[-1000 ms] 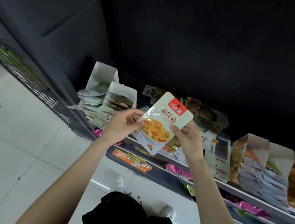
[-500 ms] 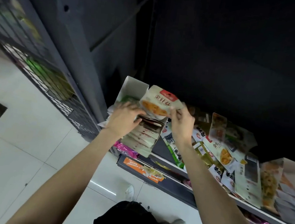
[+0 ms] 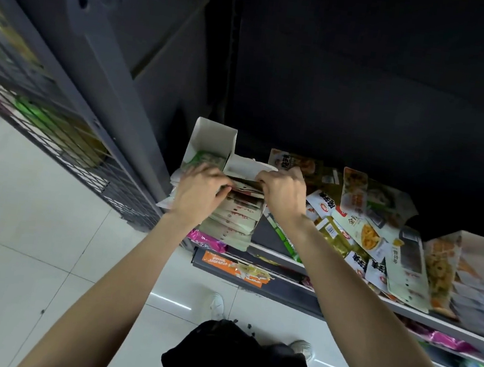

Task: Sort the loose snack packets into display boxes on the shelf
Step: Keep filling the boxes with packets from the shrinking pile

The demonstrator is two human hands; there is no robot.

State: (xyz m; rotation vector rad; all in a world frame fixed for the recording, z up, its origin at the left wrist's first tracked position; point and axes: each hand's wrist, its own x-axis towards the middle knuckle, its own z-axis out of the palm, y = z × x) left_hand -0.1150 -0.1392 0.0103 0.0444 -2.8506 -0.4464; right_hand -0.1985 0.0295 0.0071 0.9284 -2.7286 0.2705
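Our left hand (image 3: pixel 200 189) and right hand (image 3: pixel 283 193) both pinch the flat pale snack packet (image 3: pixel 247 168) over the white cardboard display box's (image 3: pixel 213 135) stack.

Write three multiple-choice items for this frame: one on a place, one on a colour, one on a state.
1. Where does the pile of loose printed snack packets lie?
A. On the floor
B. On the shelf, right of the hands
C. Inside the wire rack

2. What colour is the inside of the open cardboard display box?
A. White
B. Red
C. Black

3. What is the right hand doing?
A. Hanging idle
B. Pressing flat on the floor
C. Pinching the top of the stacked pale packets

Answers:
1 B, the pile spreads across the grey metal shelf beside the right forearm.
2 A, its raised back wall is plain white.
3 C, fingers curl onto the stack, the left hand gripping opposite.
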